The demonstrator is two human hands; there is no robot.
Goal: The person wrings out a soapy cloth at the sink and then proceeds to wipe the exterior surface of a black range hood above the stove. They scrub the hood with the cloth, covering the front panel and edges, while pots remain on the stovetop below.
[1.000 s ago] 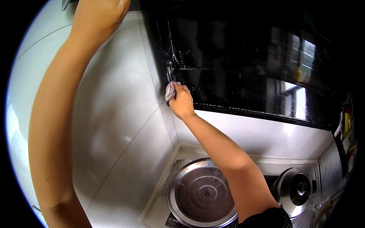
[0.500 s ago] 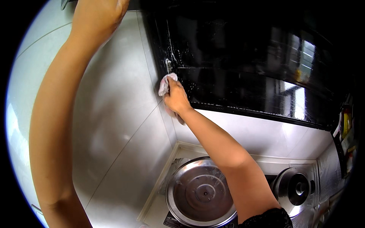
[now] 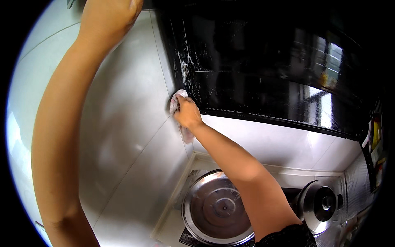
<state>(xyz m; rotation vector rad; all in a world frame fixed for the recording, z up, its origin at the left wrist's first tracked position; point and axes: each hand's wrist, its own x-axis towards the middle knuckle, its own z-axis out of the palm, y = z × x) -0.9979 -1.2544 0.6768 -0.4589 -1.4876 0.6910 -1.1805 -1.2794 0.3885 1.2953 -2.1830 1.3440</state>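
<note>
Several fingers of the right hand (image 3: 189, 114) are bent and closed on a crumpled pale pinkish cloth (image 3: 176, 102), its bunched upper part pinched ahead of them and a loose end trailing below the wrist. The cloth is at the lower left corner of a glossy black panel (image 3: 247, 92), where the panel meets the tiled wall (image 3: 127, 131). Half a second ago hand and cloth were a little higher, and the trailing end now hangs lower; in the earliest frame that end did not show, and the bunch lay further right, over the panel. White streaks (image 3: 184, 68) mark the panel just above the cloth. The left hand (image 3: 111, 18), raised at the upper edge, has hardly moved; its fingers are mostly cut off, so I cannot tell what they do. Further out, beneath the right forearm, sits a large round metal pan or lid (image 3: 224, 222), with a smaller black-knobbed lid (image 3: 308, 206) to its right, both unchanged.
</note>
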